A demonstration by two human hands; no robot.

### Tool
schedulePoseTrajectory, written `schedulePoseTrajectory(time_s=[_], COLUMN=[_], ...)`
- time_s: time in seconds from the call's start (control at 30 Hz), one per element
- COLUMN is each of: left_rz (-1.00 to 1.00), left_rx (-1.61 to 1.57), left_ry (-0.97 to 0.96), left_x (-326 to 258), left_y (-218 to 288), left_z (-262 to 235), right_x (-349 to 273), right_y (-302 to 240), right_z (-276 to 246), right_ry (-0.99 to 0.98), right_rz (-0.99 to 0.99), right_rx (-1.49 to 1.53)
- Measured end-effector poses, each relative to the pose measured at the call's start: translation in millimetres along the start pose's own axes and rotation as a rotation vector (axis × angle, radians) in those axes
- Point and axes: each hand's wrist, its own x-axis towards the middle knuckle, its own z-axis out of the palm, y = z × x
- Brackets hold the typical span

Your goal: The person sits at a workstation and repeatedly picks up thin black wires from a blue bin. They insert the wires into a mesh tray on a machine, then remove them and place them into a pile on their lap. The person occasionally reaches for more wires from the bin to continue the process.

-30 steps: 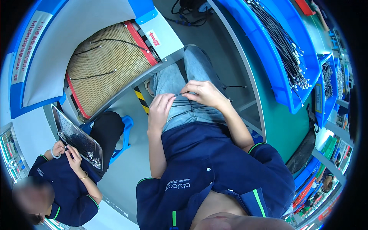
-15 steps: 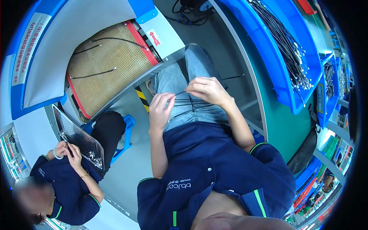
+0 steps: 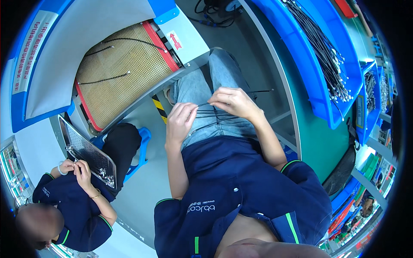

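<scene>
The left hand [image 3: 180,119] and right hand [image 3: 233,103] share a fingertip grip on a black cable [image 3: 203,104], apparently steadying it above other cables [image 3: 211,116] near the lap [image 3: 223,74]'s nearer edge.

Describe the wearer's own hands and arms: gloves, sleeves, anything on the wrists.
Left hand and right hand: both ungloved. Forearms uncovered, no watch or bracelet visible on either wrist. Short dark navy sleeves, each edged with thin bright green trim. No cables or markings visible on the arms.
</scene>
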Motion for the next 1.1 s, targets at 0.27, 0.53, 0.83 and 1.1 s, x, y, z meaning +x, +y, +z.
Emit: schedulePoseTrajectory(time_s=[0.27,0.53,0.83,1.1], left_rz=[-0.153,-0.596,-0.741,-0.745], left_rx=[-0.045,-0.515,-1.510,-1.386], left_ry=[-0.003,0.255,0.418,0.560], left_x=[-8.6,-17.5,-18.2,-31.5], left_y=[-13.9,-22.0,2.2,-22.4], left_z=[-3.5,14.2,70.4,58.5], right_x=[-9.7,-4.5,10.7,2.8], right_y=[7.4,-1.6,-11.7,-4.2], right_z=[-23.6,-19.5,6.6,-17.8], right_ry=[0.014,0.020,-0.007,-0.040], right_rz=[0.083,0.148,0.146,0.154], right_rx=[-0.053,-0.031,-0.056,-0.226])
